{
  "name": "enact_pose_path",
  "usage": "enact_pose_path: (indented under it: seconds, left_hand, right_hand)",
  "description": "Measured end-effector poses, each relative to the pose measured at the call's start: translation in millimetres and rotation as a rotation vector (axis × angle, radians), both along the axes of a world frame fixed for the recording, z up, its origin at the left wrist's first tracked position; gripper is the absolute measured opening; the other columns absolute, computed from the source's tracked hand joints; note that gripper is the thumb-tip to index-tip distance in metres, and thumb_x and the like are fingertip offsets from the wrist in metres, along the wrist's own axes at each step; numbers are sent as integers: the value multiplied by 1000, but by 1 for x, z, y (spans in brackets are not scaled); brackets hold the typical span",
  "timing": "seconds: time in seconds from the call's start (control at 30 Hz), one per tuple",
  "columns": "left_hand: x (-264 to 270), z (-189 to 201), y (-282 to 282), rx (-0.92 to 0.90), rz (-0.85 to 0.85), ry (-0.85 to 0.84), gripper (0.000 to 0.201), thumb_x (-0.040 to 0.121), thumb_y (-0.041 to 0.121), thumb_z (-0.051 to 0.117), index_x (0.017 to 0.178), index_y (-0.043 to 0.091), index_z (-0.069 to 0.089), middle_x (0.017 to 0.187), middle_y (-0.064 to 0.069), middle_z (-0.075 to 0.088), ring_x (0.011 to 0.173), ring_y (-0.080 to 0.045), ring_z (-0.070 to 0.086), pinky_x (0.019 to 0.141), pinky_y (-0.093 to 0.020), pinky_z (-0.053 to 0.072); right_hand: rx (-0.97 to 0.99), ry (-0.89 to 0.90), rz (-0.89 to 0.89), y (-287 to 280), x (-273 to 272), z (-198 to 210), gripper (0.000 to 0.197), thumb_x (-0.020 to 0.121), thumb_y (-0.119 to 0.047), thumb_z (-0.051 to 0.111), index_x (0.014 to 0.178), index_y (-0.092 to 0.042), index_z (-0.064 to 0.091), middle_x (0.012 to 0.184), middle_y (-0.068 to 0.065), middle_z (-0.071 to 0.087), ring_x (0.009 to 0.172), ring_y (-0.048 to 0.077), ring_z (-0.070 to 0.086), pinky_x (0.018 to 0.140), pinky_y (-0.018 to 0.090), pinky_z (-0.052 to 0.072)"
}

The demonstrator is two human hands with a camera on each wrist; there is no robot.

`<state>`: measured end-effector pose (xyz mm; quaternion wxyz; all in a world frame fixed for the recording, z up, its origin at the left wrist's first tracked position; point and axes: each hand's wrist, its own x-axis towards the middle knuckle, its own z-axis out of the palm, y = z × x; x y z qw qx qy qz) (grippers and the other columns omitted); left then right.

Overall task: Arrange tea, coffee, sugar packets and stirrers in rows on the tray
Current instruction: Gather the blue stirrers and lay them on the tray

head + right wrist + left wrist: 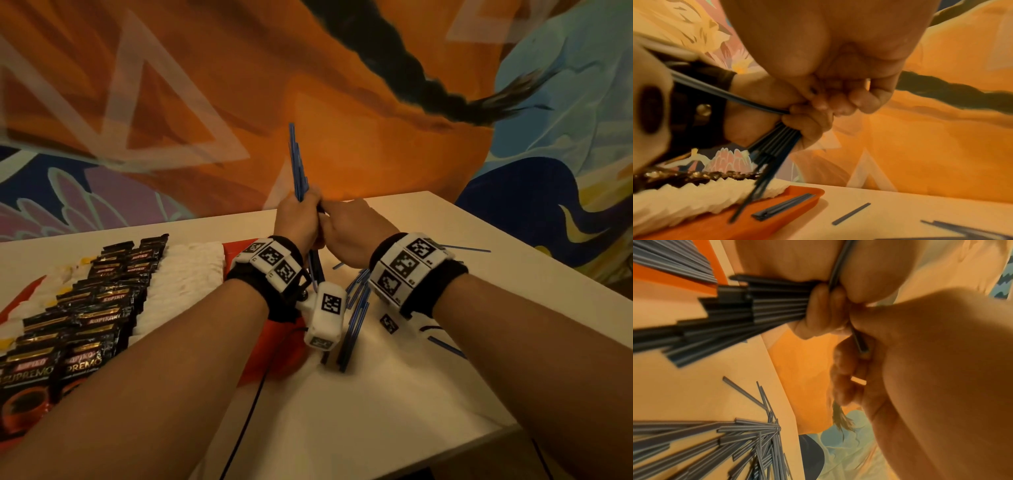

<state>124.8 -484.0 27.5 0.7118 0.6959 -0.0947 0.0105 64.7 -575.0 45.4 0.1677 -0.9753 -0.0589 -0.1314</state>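
Observation:
My left hand (296,214) grips an upright bundle of blue stirrers (297,164) above the table's far side. My right hand (337,219) presses against it from the right, fingers curled, pinching a single stirrer (725,92) at the bundle. The right wrist view shows the left hand (809,128) round the bundle (777,138) and the right fingertips (838,104) meeting it. The red tray (274,339) holds rows of black coffee packets (102,301) and white sugar packets (185,277). A few stirrers (783,206) lie on the tray's bare end (801,191).
Loose blue stirrers (358,308) lie in a pile on the white table under my wrists, also seen from the left wrist (725,443). Single stirrers (851,213) are scattered to the right. White packets with yellow marks (34,301) fill the tray's left side. A painted wall stands behind the table.

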Motion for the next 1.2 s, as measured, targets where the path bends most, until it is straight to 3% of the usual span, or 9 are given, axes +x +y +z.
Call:
enact_pose_path:
  seconds: [0.13, 0.23, 0.3, 0.43, 0.67, 0.77, 0.9, 1.1, 1.2]
  left_hand:
    - [0, 11, 3, -33, 22, -32, 36, 105, 36, 46, 79, 11, 50, 64, -2, 48, 50, -17, 45, 46, -22, 38]
    - [0, 19, 2, -85, 36, -86, 33, 104, 36, 46, 78, 16, 47, 64, -1, 49, 54, -17, 46, 57, -31, 40]
    - [-1, 25, 3, -106, 53, -123, 31, 105, 31, 45, 78, 17, 45, 64, -1, 48, 51, -15, 45, 54, -30, 40]
    - [-5, 31, 5, -109, 67, -148, 32, 106, 34, 41, 79, 18, 42, 67, -1, 49, 49, -16, 43, 46, -25, 37]
    - [-7, 33, 8, -161, -8, -141, 32, 107, 36, 36, 82, 16, 39, 64, -1, 49, 39, -16, 39, 40, -24, 33]
    - [-6, 31, 9, -210, -58, -84, 32, 107, 36, 38, 83, 14, 38, 61, -1, 49, 40, -16, 36, 41, -24, 31]
    - [-6, 32, 11, -314, -103, -23, 31, 108, 34, 38, 83, 15, 38, 60, -1, 48, 41, -16, 33, 41, -24, 31]
    - [-4, 36, 11, -437, -148, 87, 31, 107, 34, 41, 81, 16, 39, 54, 0, 42, 49, -18, 47, 49, -26, 43]
    - [-3, 38, 13, -502, -176, 126, 32, 107, 33, 41, 81, 16, 37, 55, 1, 38, 47, -16, 44, 46, -25, 42]
  right_hand:
    - [510, 141, -17, 7, 0, -4, 36, 104, -37, 39, 118, -11, 60, 111, 9, 63, 98, 28, 58, 84, 41, 49]
    - [1127, 420, 61, 11, -11, -4, 29, 101, -33, 47, 99, -7, 60, 87, 9, 67, 78, 28, 66, 76, 41, 55]
    - [1264, 451, 107, 10, -14, -6, 25, 100, -29, 48, 101, -7, 60, 84, 9, 66, 70, 26, 67, 73, 38, 55]
    - [1325, 485, 137, 6, -13, -4, 15, 91, -18, 49, 98, -11, 60, 88, 10, 63, 73, 24, 63, 79, 38, 46]
    - [1209, 615, 233, 17, -11, -4, 38, 70, -12, 61, 107, -3, 61, 100, 17, 61, 88, 32, 60, 93, 51, 47]
    - [1162, 552, 138, 22, -7, -6, 37, 74, -5, 59, 110, 3, 60, 104, 22, 60, 91, 35, 60, 92, 54, 51]
    - [1148, 538, 125, 21, -5, -6, 15, 80, 2, 50, 91, -2, 58, 87, 18, 60, 79, 31, 59, 85, 50, 51]
    - [1356, 587, 131, 17, -4, 0, 13, 90, 4, 41, 91, -7, 46, 66, 9, 45, 54, 19, 51, 59, 32, 56]
    - [1323, 616, 147, 17, -5, 1, 10, 94, 2, 43, 92, -7, 48, 67, 7, 49, 63, 22, 55, 68, 37, 57]
